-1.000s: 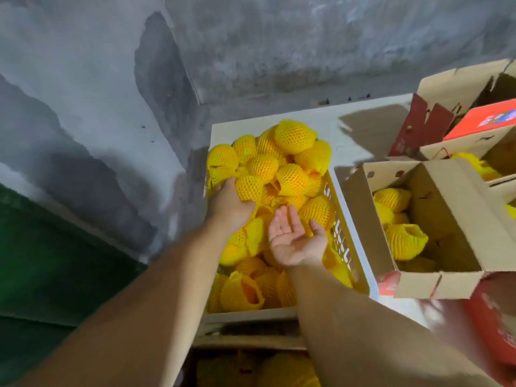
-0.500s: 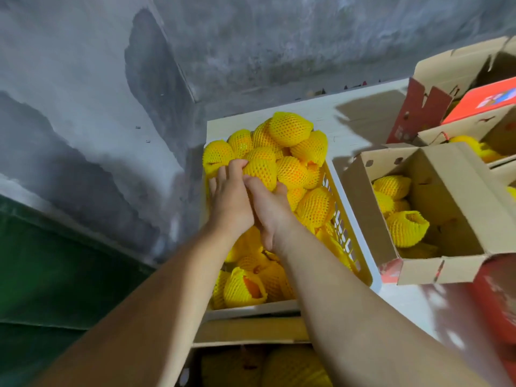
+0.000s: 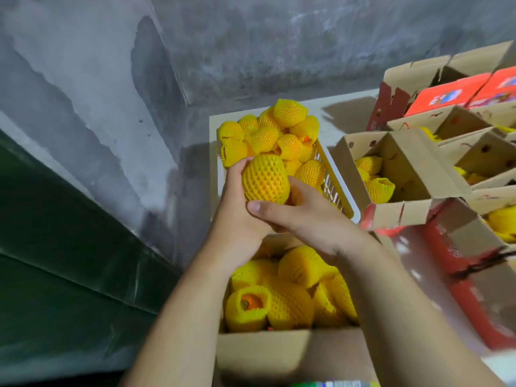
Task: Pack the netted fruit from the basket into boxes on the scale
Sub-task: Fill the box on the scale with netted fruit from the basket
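Both hands meet on one netted fruit [image 3: 265, 178], held just above the near end of the yellow basket [image 3: 332, 174]. The left hand [image 3: 237, 210] cups the fruit from the left, its fingers curled round the far side; the right hand [image 3: 304, 216] grips it from below and the right, its thumb [image 3: 268, 209] laid flat across the bottom edge of the net. The basket is the landmark here: it is heaped with more netted fruit [image 3: 279, 129], piled highest at its far end, and the two hands and the held fruit hide its near rim. Nearer the person than the basket, under the forearms, an open cardboard box [image 3: 268, 350] holds a layer of netted fruit [image 3: 282, 294], one of them turned so its orange top shows through the net's opening. Just right of the basket stands a second open box [image 3: 402, 210] with a few netted fruit [image 3: 377, 185] inside, its flap leaning toward the basket's side wall. Farther right of that are more open boxes [image 3: 474, 152] and red printed cartons [image 3: 446, 93]. Left of the basket rises a grey concrete wall [image 3: 111, 93] with a dark green band [image 3: 55, 247] along its foot.
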`<control>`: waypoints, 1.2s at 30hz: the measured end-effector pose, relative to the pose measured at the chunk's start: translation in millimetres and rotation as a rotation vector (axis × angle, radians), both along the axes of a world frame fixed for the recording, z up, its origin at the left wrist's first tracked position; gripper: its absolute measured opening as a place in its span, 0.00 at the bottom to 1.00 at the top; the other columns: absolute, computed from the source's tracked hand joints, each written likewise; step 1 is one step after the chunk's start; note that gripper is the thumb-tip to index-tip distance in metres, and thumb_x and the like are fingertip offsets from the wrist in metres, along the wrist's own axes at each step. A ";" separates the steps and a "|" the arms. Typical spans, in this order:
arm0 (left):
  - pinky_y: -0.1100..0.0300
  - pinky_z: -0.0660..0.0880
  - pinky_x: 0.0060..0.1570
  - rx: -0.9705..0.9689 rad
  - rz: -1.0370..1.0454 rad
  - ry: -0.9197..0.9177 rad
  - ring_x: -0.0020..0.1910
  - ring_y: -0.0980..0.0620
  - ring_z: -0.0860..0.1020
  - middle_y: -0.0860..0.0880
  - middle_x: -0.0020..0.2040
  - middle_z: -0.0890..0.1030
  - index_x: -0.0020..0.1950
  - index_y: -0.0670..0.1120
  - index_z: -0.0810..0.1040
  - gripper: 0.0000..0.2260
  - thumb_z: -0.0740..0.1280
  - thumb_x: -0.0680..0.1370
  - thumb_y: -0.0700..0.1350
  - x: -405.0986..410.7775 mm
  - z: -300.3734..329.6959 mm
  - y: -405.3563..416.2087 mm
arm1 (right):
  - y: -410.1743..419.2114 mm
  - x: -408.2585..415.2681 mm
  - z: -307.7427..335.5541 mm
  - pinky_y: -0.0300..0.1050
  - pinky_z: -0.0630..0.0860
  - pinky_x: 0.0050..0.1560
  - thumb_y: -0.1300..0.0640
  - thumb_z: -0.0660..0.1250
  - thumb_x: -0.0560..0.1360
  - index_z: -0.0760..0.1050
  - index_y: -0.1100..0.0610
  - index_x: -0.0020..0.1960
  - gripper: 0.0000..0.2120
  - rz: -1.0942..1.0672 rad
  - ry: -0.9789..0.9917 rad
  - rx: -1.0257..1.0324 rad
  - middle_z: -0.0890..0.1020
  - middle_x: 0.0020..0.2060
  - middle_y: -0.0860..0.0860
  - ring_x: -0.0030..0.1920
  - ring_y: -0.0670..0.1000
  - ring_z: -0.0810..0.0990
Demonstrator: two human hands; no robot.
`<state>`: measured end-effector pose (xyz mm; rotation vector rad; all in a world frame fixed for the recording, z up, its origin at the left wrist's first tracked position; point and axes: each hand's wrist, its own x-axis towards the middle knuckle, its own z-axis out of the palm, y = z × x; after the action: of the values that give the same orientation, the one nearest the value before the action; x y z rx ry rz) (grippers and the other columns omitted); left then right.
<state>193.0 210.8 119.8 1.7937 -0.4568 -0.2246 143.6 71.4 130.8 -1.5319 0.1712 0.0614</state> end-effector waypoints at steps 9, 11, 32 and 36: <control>0.54 0.78 0.67 -0.183 -0.216 0.173 0.70 0.56 0.77 0.54 0.76 0.75 0.83 0.55 0.60 0.37 0.72 0.77 0.42 -88.4 5.7 76.6 | 57.1 -94.4 -6.9 0.55 0.80 0.60 0.49 0.70 0.79 0.76 0.55 0.71 0.22 -0.095 -0.027 0.267 0.83 0.63 0.55 0.62 0.57 0.82; 0.45 0.73 0.72 -0.303 -0.183 0.293 0.72 0.49 0.77 0.49 0.75 0.77 0.82 0.50 0.64 0.31 0.68 0.80 0.48 -99.2 3.5 87.0 | 64.8 -110.5 -4.7 0.50 0.80 0.49 0.49 0.67 0.81 0.77 0.56 0.69 0.19 -0.087 -0.004 0.298 0.84 0.61 0.54 0.57 0.54 0.82; 0.48 0.81 0.64 -0.306 0.126 0.229 0.64 0.51 0.82 0.49 0.66 0.82 0.75 0.52 0.72 0.30 0.71 0.76 0.62 -161.2 -21.1 92.0 | 102.9 -167.3 -7.5 0.57 0.81 0.62 0.53 0.69 0.82 0.72 0.56 0.72 0.20 -0.094 -0.025 0.273 0.84 0.62 0.55 0.62 0.56 0.84; 0.43 0.77 0.68 -0.294 0.120 0.334 0.68 0.48 0.79 0.49 0.70 0.79 0.77 0.54 0.67 0.42 0.75 0.68 0.67 -163.1 -23.2 95.3 | 103.6 -167.1 -9.5 0.57 0.83 0.55 0.57 0.68 0.82 0.65 0.58 0.72 0.22 -0.133 -0.003 0.318 0.84 0.60 0.58 0.56 0.56 0.86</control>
<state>29.9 306.1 96.6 1.4542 -0.1345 -0.3480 -23.5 175.0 121.3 -1.2010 0.2482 -0.0193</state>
